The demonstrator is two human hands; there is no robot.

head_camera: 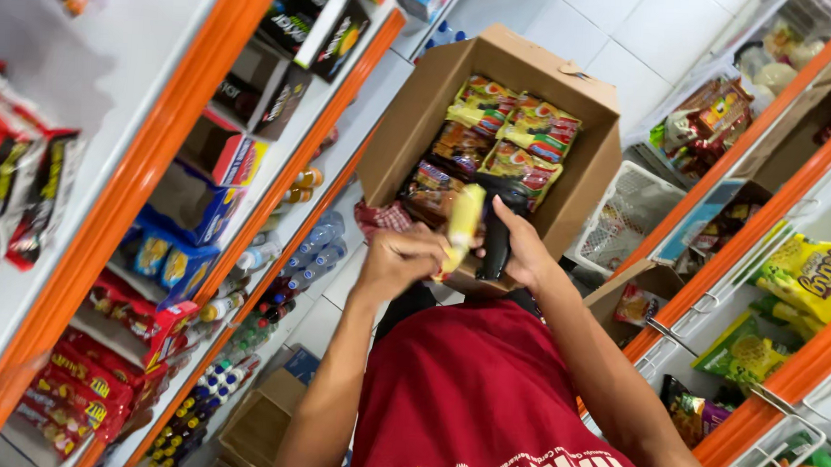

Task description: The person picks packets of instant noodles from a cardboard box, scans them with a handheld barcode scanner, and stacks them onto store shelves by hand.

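Observation:
My left hand [398, 259] is closed around a slim yellow packet [463, 224], held upright in front of my red shirt. My right hand [524, 246] grips a black hand-held device [496, 244] that touches the packet's side. Just beyond both hands is an open cardboard box [420, 105]. It holds several colourful snack packets [511, 140] in yellow, green and red.
Orange-edged shelves [141, 169] on the left carry snack boxes, red packets and rows of small bottles [290, 266]. Orange shelves on the right hold snack bags [810, 275] and white wire baskets [623, 213]. Another cardboard box [257, 426] stands low on the left over white floor tiles.

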